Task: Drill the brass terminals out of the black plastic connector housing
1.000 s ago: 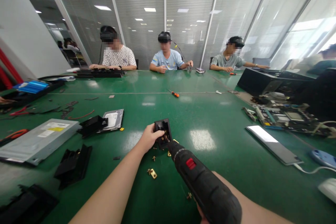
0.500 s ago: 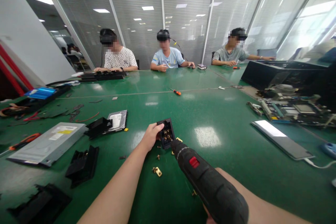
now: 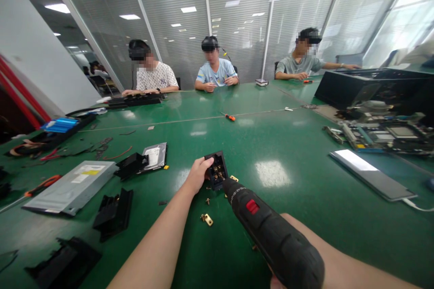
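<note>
Black plastic housing (image 3: 223, 163), held by me: small, box-shaped, tilted, open face toward me, brass-coloured parts (image 3: 216, 172) visible inside. Black power drill (image 3: 274, 235), also held by me: red switch (image 3: 252, 207) uppermost, body slanting from near right, chuck (image 3: 234, 193) at the housing's near right corner.

1. White patterned T-shirt (image 3: 154, 76), worn by the seated co-worker at the view's left: dark letters "NY", interlocked, on the chest.
2. Light blue T-shirt (image 3: 220, 72), worn by the middle co-worker: a small dark chest mark, too small to read.
3. Silver optical drive (image 3: 64, 193): a white label (image 3: 80, 178) and a yellow label (image 3: 91, 172), their print illegible at this size.
4. Hard drive (image 3: 163, 152): a whitish label (image 3: 155, 156) whose print cannot be made out.
</note>
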A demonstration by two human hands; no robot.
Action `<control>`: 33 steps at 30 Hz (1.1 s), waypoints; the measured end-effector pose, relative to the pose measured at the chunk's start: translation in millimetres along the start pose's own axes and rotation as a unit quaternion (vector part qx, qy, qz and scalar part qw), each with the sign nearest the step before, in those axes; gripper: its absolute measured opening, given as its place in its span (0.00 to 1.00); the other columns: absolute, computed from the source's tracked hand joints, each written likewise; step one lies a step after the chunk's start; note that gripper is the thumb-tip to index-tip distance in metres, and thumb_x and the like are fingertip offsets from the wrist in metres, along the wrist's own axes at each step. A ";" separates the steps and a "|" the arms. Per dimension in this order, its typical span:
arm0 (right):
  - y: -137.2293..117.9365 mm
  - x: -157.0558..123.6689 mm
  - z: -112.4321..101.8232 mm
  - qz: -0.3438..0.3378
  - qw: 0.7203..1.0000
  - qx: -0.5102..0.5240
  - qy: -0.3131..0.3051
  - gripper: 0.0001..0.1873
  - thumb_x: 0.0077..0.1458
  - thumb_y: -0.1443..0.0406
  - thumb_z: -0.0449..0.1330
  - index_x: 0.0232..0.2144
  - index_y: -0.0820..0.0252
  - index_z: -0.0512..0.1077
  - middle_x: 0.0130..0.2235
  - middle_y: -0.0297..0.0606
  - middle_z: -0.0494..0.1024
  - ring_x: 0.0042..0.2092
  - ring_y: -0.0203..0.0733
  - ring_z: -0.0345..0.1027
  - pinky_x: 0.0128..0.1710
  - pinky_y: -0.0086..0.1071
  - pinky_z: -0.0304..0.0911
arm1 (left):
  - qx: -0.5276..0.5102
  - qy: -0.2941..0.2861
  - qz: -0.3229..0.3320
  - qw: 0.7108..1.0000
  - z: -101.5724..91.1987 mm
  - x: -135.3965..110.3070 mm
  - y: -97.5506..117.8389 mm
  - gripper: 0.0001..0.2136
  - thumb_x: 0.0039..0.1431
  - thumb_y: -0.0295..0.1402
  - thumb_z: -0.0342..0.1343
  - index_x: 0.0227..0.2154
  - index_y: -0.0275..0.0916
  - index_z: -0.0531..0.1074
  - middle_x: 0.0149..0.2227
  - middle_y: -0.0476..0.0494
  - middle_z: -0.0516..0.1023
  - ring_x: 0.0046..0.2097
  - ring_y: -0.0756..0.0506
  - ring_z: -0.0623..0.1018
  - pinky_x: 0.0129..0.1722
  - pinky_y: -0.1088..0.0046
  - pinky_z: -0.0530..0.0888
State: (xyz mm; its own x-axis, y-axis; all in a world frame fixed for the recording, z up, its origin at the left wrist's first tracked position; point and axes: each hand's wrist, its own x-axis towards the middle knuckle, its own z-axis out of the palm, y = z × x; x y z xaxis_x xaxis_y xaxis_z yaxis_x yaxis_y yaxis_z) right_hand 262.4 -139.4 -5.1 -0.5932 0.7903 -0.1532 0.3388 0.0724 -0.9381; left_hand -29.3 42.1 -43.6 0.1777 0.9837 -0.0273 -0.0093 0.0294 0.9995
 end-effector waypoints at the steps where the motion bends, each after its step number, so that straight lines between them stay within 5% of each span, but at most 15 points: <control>1: -0.8 -0.3 0.2 0.002 1.000 0.001 0.003 0.29 0.43 0.61 0.75 0.46 0.55 0.69 0.35 0.34 0.78 0.34 0.44 0.72 0.37 0.39 0.71 | 0.000 0.002 -0.001 1.000 0.2 0.1 0.2 0.24 0.53 0.54 0.61 0.37 0.35 0.76 0.31 0.43 0.79 0.32 0.43 0.79 0.31 0.69 0.73; 6: -7.6 -1.0 -0.5 0.006 1.000 0.004 0.006 0.29 0.43 0.60 0.75 0.45 0.55 0.68 0.35 0.34 0.78 0.35 0.43 0.71 0.41 0.40 0.70 | 0.000 0.008 -0.007 1.000 1.5 -0.5 1.9 0.23 0.53 0.54 0.61 0.35 0.35 0.76 0.30 0.43 0.78 0.32 0.43 0.79 0.31 0.68 0.74; 17: -50.0 11.0 0.5 -0.017 0.992 0.117 -0.052 0.14 0.42 0.68 0.68 0.25 0.58 0.64 0.27 0.28 0.66 0.29 0.34 0.57 0.27 0.28 0.54 | -0.006 0.006 -0.013 1.000 5.3 -2.1 7.0 0.25 0.51 0.55 0.62 0.37 0.35 0.76 0.31 0.43 0.79 0.32 0.42 0.79 0.31 0.67 0.75; 33: -60.9 10.6 -4.8 -0.008 0.988 0.140 -0.072 0.15 0.43 0.67 0.69 0.26 0.58 0.64 0.27 0.30 0.70 0.29 0.35 0.60 0.27 0.28 0.58 | -0.008 0.004 -0.010 1.000 5.0 -4.0 8.2 0.22 0.52 0.54 0.61 0.34 0.36 0.74 0.29 0.45 0.76 0.31 0.43 0.77 0.30 0.68 0.74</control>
State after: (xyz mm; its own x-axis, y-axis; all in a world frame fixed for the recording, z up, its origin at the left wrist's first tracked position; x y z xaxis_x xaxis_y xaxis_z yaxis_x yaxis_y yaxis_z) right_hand 239.0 -132.5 51.9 -0.7011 0.6945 -0.1619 0.1263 -0.1026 -0.9867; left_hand -25.2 37.6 -35.3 0.1706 0.9842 -0.0466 -0.0213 0.0509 0.9985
